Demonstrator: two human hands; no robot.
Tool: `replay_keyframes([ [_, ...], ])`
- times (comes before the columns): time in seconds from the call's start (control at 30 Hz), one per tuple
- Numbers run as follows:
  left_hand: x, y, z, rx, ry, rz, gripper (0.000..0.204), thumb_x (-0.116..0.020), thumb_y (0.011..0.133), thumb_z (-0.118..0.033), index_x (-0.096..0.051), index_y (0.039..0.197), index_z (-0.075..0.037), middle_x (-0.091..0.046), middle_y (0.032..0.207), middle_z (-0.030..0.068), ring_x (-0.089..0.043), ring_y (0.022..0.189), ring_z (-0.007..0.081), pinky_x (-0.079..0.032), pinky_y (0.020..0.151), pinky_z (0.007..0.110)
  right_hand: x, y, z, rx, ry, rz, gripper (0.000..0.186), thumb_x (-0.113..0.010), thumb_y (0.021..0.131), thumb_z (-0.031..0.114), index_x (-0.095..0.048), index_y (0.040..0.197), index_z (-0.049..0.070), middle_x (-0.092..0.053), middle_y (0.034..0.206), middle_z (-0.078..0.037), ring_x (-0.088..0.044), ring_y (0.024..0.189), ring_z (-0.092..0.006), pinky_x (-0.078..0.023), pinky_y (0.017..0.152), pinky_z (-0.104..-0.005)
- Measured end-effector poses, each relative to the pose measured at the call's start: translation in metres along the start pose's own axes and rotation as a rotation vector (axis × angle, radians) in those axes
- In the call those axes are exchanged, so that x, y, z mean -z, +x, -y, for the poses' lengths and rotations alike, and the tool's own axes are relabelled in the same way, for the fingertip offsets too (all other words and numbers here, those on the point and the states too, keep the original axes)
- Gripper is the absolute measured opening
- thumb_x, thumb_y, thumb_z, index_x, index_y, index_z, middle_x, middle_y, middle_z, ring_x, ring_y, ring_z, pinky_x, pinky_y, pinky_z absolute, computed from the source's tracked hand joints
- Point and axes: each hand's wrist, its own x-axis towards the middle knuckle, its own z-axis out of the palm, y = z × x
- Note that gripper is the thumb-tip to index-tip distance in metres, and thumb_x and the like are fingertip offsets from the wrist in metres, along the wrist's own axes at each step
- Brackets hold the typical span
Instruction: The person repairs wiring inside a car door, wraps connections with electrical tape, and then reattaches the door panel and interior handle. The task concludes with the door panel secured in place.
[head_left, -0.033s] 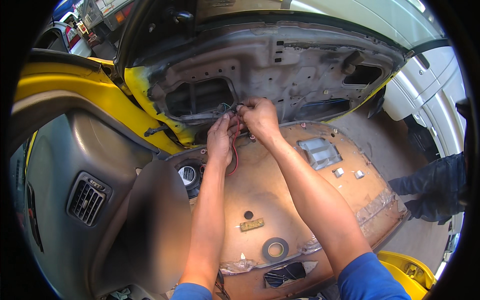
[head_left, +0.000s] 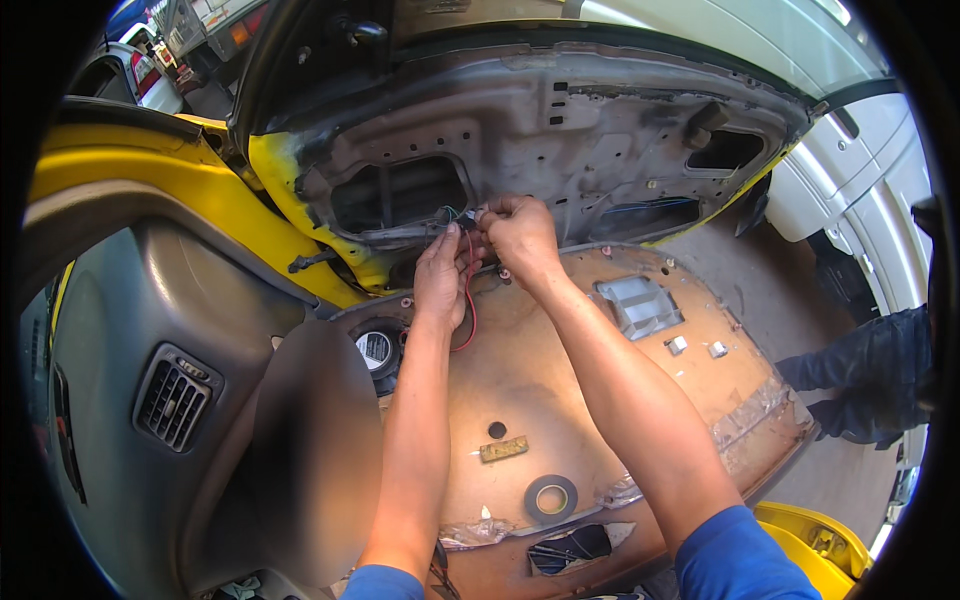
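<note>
My left hand [head_left: 447,275] is closed around thin wires [head_left: 452,215] at the lower edge of an opening in the bare metal door [head_left: 600,140]. My right hand [head_left: 520,240] pinches a small connector or wire end [head_left: 472,216] just above it, its fingertips partly hidden. A red wire [head_left: 468,315] hangs from my fingers down over the tan panel [head_left: 510,380] that lies below the door. A round speaker [head_left: 375,350] sits at the panel's left side.
On the panel are a grey plastic tray [head_left: 640,305], small pale blocks [head_left: 678,345], a tape roll [head_left: 550,495], a round cap [head_left: 497,430] and a yellowish bar [head_left: 503,450]. Dashboard [head_left: 180,300] at left, white vehicle [head_left: 860,190] at right, another person's dark-trousered legs [head_left: 860,370] nearby.
My fingertips have shifted very slightly at the wires, and the small piece between them shows a little more. Everything else looks the same.
</note>
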Motion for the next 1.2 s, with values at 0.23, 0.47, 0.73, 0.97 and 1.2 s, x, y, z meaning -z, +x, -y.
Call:
replay_keyframes([
  [0.23,-0.004,0.014,0.004,0.029,-0.2,0.044,0.025,-0.068,0.106,-0.027,-0.07,0.122,-0.007,-0.073,0.105,0.001,-0.067,0.09,0.0111,-0.053,0.083,0.027,0.0,0.001,0.004,-0.051,0.088,0.016,0.018,-0.075,0.09,0.01,-0.075,0.097,-0.007,-0.076,0.078,-0.011,-0.07,0.064,-0.0161,-0.057,0.06,-0.0333],
  [0.47,0.0,0.018,0.0,0.057,-0.204,-0.016,0.02,-0.071,0.103,-0.023,-0.069,0.118,-0.01,-0.071,0.1,0.0007,-0.066,0.093,0.0135,-0.054,0.083,0.03,-0.002,-0.003,0.012,-0.094,0.108,0.088,0.016,-0.078,0.093,0.011,-0.071,0.101,-0.002,-0.072,0.083,-0.006,-0.064,0.065,-0.0115,-0.051,0.058,-0.0254],
  [0.73,0.0,0.017,0.004,-0.033,-0.142,-0.071,0.015,-0.074,0.1,-0.018,-0.069,0.11,-0.008,-0.072,0.096,0.0026,-0.067,0.084,0.0127,-0.054,0.076,0.026,0.003,0.004,0.006,-0.164,0.133,0.051,0.016,-0.078,0.093,0.012,-0.071,0.092,-0.002,-0.068,0.078,-0.006,-0.056,0.06,-0.0126,-0.045,0.053,-0.0301],
  [0.97,-0.013,0.022,0.015,-0.226,-0.057,-0.157,0.012,-0.071,0.102,-0.014,-0.072,0.105,-0.002,-0.071,0.091,0.0029,-0.065,0.079,0.0105,-0.051,0.07,0.024,0.006,0.004,-0.011,-0.126,-0.008,-0.08,0.021,-0.077,0.094,0.013,-0.07,0.092,-0.006,-0.062,0.074,-0.007,-0.055,0.059,-0.0145,-0.043,0.049,-0.034],
  [1.2,-0.003,0.008,-0.001,-0.021,-0.031,-0.015,0.025,-0.067,0.104,-0.011,-0.069,0.128,-0.004,-0.07,0.103,-0.0001,-0.063,0.083,0.0099,-0.051,0.068,0.025,0.013,0.001,-0.006,-0.387,0.113,0.003,0.018,-0.076,0.094,0.014,-0.067,0.087,0.0,-0.057,0.077,-0.003,-0.053,0.059,-0.0128,-0.046,0.048,-0.0308],
])
